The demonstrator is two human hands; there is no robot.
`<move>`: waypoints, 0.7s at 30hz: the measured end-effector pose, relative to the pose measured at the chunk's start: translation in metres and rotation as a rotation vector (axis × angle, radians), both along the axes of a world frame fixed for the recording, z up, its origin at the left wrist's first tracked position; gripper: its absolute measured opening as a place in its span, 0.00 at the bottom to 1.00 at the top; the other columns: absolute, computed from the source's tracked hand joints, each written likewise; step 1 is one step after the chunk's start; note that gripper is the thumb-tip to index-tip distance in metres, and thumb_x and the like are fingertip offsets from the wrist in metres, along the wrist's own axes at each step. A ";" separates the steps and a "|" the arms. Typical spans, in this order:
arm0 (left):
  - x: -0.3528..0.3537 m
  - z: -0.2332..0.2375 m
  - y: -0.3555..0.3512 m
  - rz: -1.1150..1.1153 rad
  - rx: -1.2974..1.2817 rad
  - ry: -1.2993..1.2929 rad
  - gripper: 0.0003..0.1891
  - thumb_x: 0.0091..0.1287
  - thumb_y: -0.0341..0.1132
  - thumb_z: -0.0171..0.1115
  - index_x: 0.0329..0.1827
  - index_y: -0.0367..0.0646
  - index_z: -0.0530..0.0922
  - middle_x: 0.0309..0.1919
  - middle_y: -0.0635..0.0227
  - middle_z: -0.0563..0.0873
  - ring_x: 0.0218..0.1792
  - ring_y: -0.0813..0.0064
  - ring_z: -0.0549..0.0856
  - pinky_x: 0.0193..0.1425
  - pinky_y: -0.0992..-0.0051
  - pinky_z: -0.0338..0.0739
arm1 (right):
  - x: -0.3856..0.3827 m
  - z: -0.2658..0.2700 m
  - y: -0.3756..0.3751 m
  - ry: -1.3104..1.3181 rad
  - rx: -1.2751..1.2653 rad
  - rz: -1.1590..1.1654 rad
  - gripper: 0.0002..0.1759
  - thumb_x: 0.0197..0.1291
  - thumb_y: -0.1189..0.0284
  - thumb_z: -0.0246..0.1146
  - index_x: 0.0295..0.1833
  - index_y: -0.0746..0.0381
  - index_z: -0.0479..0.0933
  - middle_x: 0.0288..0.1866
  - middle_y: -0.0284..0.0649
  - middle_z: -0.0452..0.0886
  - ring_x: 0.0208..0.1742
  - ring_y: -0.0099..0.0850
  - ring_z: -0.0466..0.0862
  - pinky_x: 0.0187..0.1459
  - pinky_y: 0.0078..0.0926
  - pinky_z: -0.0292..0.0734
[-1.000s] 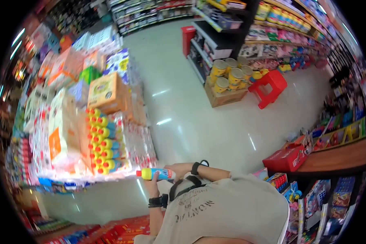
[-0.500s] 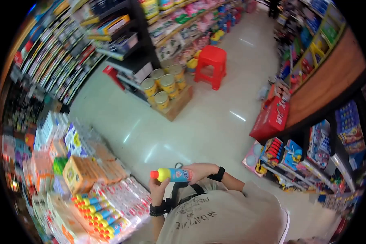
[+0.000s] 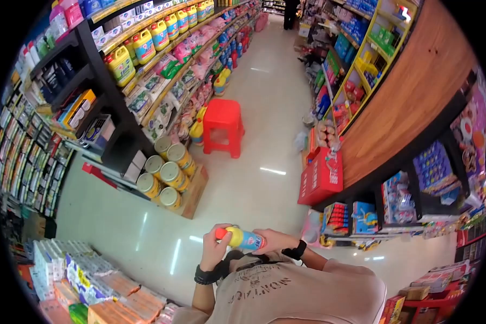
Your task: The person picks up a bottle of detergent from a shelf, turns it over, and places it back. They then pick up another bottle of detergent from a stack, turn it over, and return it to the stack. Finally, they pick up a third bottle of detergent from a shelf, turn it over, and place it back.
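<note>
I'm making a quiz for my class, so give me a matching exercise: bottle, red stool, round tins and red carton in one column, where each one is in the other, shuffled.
1 bottle
2 red stool
3 round tins
4 red carton

A alone on the aisle floor
B on a wooden crate
C held by left hand and right hand
D against the wooden counter

Pairs: 1-C, 2-A, 3-B, 4-D

Bottle (red-capped) in left hand and right hand
</note>
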State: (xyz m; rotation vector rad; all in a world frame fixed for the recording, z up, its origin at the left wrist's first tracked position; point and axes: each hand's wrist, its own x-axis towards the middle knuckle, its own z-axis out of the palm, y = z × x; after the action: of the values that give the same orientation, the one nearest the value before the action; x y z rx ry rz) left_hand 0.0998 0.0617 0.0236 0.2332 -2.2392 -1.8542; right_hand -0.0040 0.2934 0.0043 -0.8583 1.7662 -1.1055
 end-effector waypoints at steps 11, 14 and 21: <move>-0.176 0.031 -0.033 -0.353 0.225 -0.091 0.15 0.65 0.30 0.72 0.54 0.38 0.86 0.46 0.63 0.91 0.46 0.76 0.88 0.52 0.76 0.82 | -0.123 -0.019 -0.022 0.055 -0.052 -0.256 0.36 0.51 0.66 0.79 0.64 0.66 0.74 0.51 0.44 0.86 0.52 0.33 0.84 0.58 0.33 0.78; -0.219 0.032 -0.028 -0.484 0.141 -0.061 0.16 0.63 0.26 0.70 0.54 0.35 0.85 0.53 0.58 0.91 0.54 0.67 0.89 0.63 0.70 0.81 | -0.144 -0.028 -0.019 0.026 -0.054 -0.361 0.38 0.47 0.66 0.79 0.65 0.64 0.74 0.52 0.46 0.85 0.53 0.37 0.84 0.59 0.35 0.78; -0.361 0.030 -0.018 -0.657 0.020 -0.094 0.16 0.63 0.26 0.71 0.54 0.35 0.84 0.52 0.58 0.90 0.54 0.64 0.89 0.63 0.68 0.81 | -0.257 -0.049 -0.025 -0.009 -0.199 -0.461 0.36 0.49 0.65 0.79 0.63 0.64 0.76 0.54 0.48 0.85 0.56 0.39 0.85 0.60 0.36 0.78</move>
State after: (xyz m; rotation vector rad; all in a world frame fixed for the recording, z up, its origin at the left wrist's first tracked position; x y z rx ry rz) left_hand -0.2615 0.0433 0.0534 -0.4844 -2.5657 -2.1925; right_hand -0.2606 0.2688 -0.0446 -0.5667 1.9226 -1.6005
